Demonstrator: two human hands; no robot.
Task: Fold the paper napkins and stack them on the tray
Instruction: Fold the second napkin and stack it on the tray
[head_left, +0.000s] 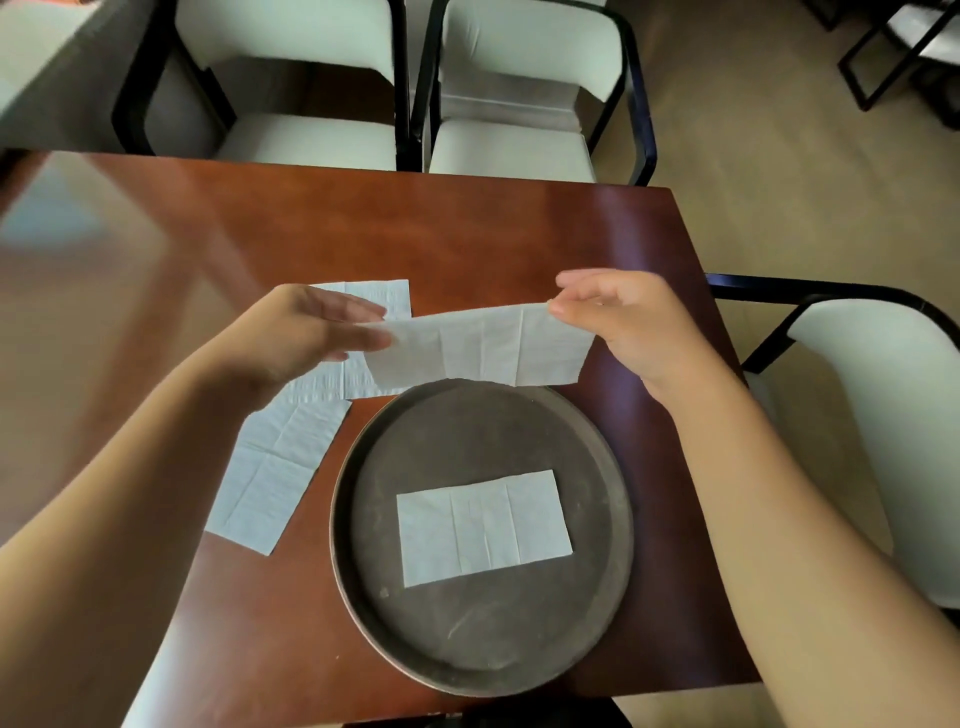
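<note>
Fingers of the left hand (306, 332) pinch one end of a folded napkin (480, 345); the right hand (618, 322) pinches the other end. The napkin hangs above the far rim of the round tray (621, 519). One folded napkin (483, 527) lies inside the tray. Loose napkins (275, 467) left of the tray are partly hidden by the left forearm.

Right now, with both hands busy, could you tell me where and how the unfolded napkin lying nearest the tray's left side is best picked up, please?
Pinch the unfolded napkin at its near corner, coming from the left. It lies flat on the table with that end free, while its far end is tucked under another napkin and the tray crowds its right edge.
</note>
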